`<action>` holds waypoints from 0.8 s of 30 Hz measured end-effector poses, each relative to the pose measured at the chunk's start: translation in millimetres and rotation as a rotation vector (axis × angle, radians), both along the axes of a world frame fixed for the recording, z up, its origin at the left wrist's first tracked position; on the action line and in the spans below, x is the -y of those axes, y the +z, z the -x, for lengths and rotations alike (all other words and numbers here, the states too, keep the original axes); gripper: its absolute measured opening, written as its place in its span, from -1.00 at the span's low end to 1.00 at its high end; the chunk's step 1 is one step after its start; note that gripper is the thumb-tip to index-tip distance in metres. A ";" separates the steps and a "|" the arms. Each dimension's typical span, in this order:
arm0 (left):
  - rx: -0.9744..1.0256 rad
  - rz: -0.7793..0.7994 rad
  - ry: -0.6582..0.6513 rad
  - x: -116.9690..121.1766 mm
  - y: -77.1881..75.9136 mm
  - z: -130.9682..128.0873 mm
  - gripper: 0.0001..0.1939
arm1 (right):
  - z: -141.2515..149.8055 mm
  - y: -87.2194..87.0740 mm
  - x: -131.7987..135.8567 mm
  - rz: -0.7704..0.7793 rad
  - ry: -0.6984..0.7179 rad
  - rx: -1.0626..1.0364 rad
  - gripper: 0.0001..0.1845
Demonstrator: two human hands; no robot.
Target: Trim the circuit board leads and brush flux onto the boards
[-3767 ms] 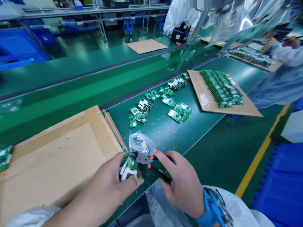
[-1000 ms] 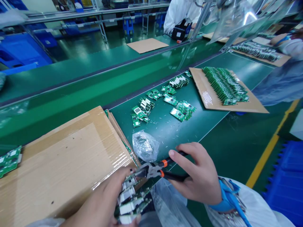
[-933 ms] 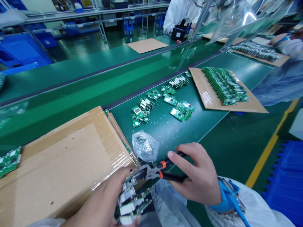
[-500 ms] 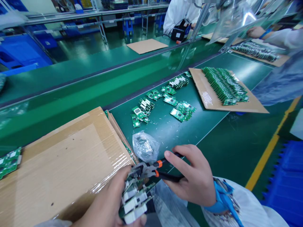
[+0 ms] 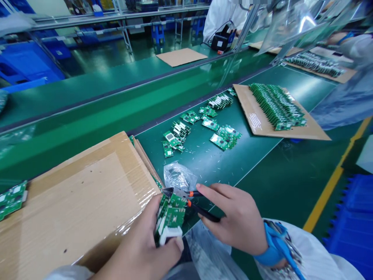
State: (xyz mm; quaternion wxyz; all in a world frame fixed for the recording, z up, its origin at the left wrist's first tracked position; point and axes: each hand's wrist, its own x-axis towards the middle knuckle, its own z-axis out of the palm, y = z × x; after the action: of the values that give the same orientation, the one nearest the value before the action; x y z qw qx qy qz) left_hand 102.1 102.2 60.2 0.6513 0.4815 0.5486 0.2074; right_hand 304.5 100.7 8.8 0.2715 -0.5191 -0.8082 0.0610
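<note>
Stacked green circuit boards (image 5: 171,217), black-handled pliers (image 5: 190,203)

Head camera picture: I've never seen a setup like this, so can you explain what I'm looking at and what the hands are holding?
This picture comes from a camera worn on a person's head, looking down at their own two hands. The left hand grips a small bunch of green circuit boards. The right hand holds a pair of orange-trimmed pliers, with the tips right by those boards. The green workbench has loose boards and a clear plastic bag on it, and a big cardboard sheet sits beside the hands. Farther along, another cardboard sheet carries neat rows of boards. A blue strap circles the right wrist.
</note>
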 end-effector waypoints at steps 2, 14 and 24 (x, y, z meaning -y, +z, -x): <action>0.054 0.158 0.003 -2.8 -0.9 1.7 -0.47 | -2.4 0.8 -0.9 0.143 0.001 -0.020 -0.56; -0.243 -0.231 0.062 12.1 4.8 10.6 -0.50 | -28.5 8.4 -11.0 0.084 -0.086 -0.010 -0.46; -0.115 -0.307 0.014 38.1 2.1 36.5 -0.44 | -18.7 24.6 -16.9 -0.333 0.206 0.033 -0.55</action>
State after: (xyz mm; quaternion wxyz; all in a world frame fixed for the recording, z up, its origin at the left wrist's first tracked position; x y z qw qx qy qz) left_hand 65.6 64.0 62.3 0.5361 0.5826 0.5502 0.2654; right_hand 323.1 117.6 33.4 0.3324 -0.3824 -0.8604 -0.0546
